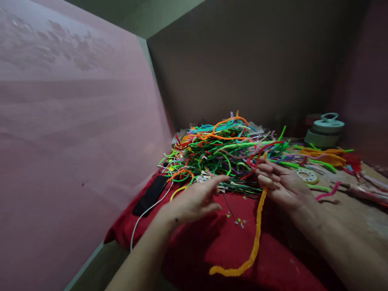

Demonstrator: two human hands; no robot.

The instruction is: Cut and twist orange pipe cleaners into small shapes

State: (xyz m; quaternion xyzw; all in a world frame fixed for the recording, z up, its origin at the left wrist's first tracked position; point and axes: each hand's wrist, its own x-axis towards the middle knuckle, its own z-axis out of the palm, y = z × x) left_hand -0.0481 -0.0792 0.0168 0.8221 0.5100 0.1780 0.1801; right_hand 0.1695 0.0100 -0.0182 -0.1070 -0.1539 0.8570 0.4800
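Observation:
My right hand (280, 184) is closed around the upper end of an orange pipe cleaner (256, 238), which hangs down and curls over the red cloth (218, 242). My left hand (197, 198) hovers just left of it with fingers spread and nothing in them, reaching toward a bundle of thin green wires (239, 186). Behind both hands lies a big tangled pile of pipe cleaners (221, 149) in green, orange, red, blue and pink.
A black phone (150, 195) with a white cable (145, 214) lies on the cloth at left. A pale green tape dispenser (325, 129) stands back right, with orange pipe cleaners (325, 155) and a white ring (306, 175) nearby. Pink wall on the left, dark wall behind.

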